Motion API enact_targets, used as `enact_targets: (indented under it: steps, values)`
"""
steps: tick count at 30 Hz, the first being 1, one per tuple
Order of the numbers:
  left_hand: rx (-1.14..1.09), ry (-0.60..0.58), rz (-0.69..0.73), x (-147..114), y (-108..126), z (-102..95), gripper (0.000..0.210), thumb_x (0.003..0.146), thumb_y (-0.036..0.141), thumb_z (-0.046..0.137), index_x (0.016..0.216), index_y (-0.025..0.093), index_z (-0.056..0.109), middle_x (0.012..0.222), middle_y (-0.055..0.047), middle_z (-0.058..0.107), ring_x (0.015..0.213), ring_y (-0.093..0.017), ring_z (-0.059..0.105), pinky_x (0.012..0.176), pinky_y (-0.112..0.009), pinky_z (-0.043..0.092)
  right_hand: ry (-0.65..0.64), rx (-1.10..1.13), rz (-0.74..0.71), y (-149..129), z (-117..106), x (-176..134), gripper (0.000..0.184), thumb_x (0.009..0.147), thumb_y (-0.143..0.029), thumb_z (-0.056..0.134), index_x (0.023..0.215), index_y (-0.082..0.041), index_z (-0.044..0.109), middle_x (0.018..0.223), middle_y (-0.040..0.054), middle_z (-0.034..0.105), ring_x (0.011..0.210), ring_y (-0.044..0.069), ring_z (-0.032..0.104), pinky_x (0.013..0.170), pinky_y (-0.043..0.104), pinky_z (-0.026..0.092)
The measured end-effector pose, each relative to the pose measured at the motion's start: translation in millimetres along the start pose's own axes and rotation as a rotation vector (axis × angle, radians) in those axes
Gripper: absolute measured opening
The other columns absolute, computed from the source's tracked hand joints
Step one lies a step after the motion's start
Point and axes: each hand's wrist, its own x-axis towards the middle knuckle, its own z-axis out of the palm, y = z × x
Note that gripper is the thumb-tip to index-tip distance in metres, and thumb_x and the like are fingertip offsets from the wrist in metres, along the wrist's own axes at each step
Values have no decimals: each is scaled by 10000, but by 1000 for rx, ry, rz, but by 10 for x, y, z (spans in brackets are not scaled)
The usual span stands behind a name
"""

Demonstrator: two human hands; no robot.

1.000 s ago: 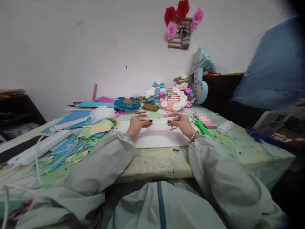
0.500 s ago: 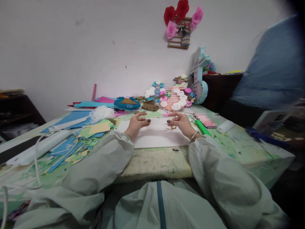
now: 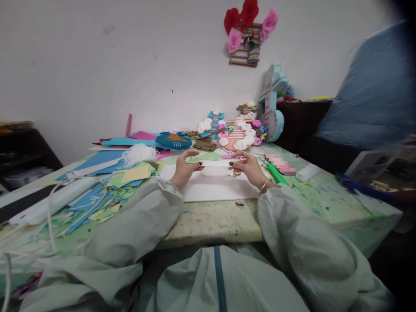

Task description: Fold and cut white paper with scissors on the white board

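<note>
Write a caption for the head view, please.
Both hands, left hand and right hand, hold a white strip over a white sheet.

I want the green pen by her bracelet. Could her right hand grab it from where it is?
Probably yes. The green pen lies just beside the right hand with nothing between them, but that hand is pinching a white strip with the left hand.

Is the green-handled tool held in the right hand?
No, the green-handled tool lies on the table beside the right hand.
</note>
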Motion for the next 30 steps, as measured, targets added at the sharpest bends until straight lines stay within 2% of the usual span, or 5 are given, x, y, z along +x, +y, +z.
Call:
enact_targets:
  steps: [6, 12, 19, 26, 30]
  values:
    - [11, -150, 7, 5, -10, -13, 70, 555, 143, 691, 574, 114, 630, 765, -56, 644, 728, -153, 613, 668, -305, 563, -36, 33, 47, -1, -3, 5, 238, 599, -258, 709, 784, -157, 599, 566, 1, 618, 536, 118, 596, 455, 185, 397]
    - [5, -202, 19, 24, -24, -33, 169, 553, 118, 677, 720, 126, 697, 742, -53, 685, 721, -155, 623, 768, -330, 524, -41, 58, 69, -1, -1, 3, 190, 611, -231, 660, 777, -141, 678, 741, 34, 656, 658, 128, 613, 502, 196, 409]
    - [206, -191, 183, 38, -67, -36, 217, 539, 150, 730, 748, 123, 677, 786, -53, 674, 725, -145, 614, 705, -276, 497, -137, 57, -3, 32, -5, 19, 407, 542, -183, 720, 946, -166, 683, 920, 52, 685, 838, 171, 615, 632, 235, 444]
    - [334, -154, 270, 50, -83, -40, 190, 630, 297, 723, 732, 140, 690, 677, -29, 650, 586, -113, 539, 556, -239, 422, 19, -55, -76, 1, 12, 12, 235, 606, -343, 729, 719, -140, 695, 630, 18, 641, 597, 120, 526, 577, 257, 385]
    - [182, -196, 225, 28, -18, -38, 315, 611, 287, 753, 886, 148, 687, 697, -16, 640, 616, -105, 543, 581, -227, 419, 109, -68, -120, -31, 7, 17, 244, 569, -355, 747, 675, -146, 677, 611, -3, 590, 584, 108, 472, 556, 251, 344]
